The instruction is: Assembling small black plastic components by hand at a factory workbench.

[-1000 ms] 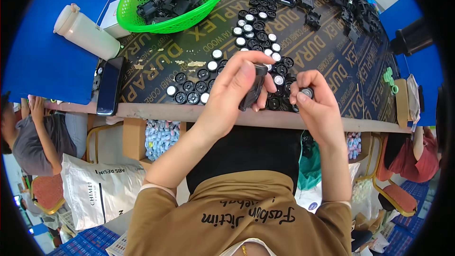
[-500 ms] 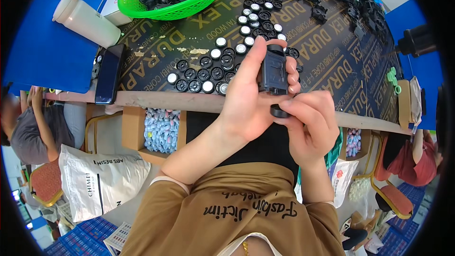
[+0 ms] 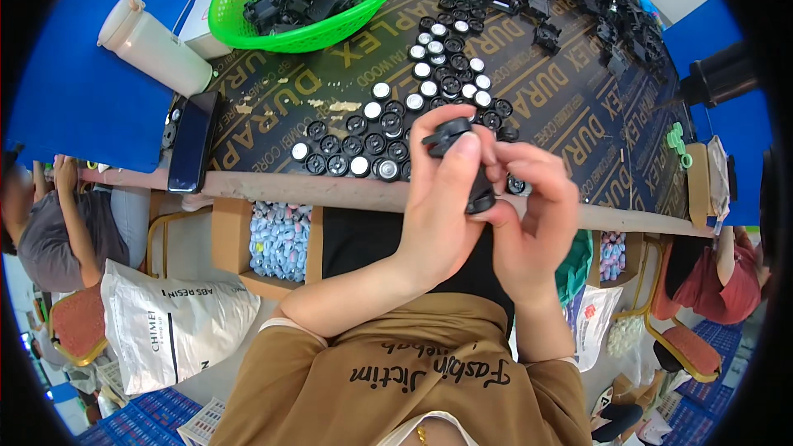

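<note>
My left hand (image 3: 438,215) is closed around a black plastic toy-car chassis (image 3: 440,144), which is tilted and partly hidden by the fingers. A black wheel (image 3: 453,126) shows at its upper end. At its lower end, my right hand (image 3: 537,215) pinches a second black wheel (image 3: 480,202) between thumb and fingers, against the chassis. How far the wheel sits on it is hidden. Just beyond my hands, many loose wheels lie on the dark tabletop, some all black like this wheel (image 3: 374,144), others with white faces like this one (image 3: 359,167).
A green basket (image 3: 285,39) of black chassis stands at the far left, and more chassis (image 3: 599,25) are heaped far right. A white tumbler (image 3: 153,45) and a phone (image 3: 192,149) lie left. Green rings (image 3: 677,140) and a dark cylindrical object (image 3: 720,74) are right. People sit at both sides.
My left hand has turned and tilted the chassis. My right hand has moved up, bringing the wheel from just below the chassis against its lower end. The view has shifted slightly.
</note>
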The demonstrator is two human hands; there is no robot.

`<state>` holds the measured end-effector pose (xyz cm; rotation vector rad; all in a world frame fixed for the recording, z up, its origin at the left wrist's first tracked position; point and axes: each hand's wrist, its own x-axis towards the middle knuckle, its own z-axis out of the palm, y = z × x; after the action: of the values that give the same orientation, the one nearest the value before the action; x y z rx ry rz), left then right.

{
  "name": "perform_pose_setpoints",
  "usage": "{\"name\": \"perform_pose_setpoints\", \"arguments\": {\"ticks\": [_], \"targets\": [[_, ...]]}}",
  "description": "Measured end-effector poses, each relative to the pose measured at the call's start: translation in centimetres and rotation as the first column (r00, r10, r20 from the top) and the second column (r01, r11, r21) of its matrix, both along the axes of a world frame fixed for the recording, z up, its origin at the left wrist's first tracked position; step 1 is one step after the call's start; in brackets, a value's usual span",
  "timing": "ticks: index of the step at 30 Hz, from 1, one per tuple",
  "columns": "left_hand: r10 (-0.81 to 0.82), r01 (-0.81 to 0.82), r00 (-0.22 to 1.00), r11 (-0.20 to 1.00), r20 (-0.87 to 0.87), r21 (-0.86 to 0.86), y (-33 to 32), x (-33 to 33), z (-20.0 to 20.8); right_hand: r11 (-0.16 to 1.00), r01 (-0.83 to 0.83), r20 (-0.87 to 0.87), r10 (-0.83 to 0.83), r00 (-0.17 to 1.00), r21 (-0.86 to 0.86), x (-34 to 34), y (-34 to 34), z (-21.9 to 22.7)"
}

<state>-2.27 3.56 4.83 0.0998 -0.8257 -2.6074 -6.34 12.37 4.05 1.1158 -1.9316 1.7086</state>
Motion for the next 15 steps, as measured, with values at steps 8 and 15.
{"name": "perform_pose_setpoints", "arguments": {"ticks": [8,15], "targets": [[0.043,0.069,0.993,0.534,0.108,-0.843,-6.2,-1.7,0.3,0.894,-0.325,0.257,0.25,0.933,0.308,-6.3,-0.2,1.5],[0.506,0.03,0.743,-0.679,-0.438,-0.733,-20.9,-11.4,2.9,0.692,0.393,-0.479,-0.077,0.874,0.606,-26.5,-3.7,-0.7]]}}
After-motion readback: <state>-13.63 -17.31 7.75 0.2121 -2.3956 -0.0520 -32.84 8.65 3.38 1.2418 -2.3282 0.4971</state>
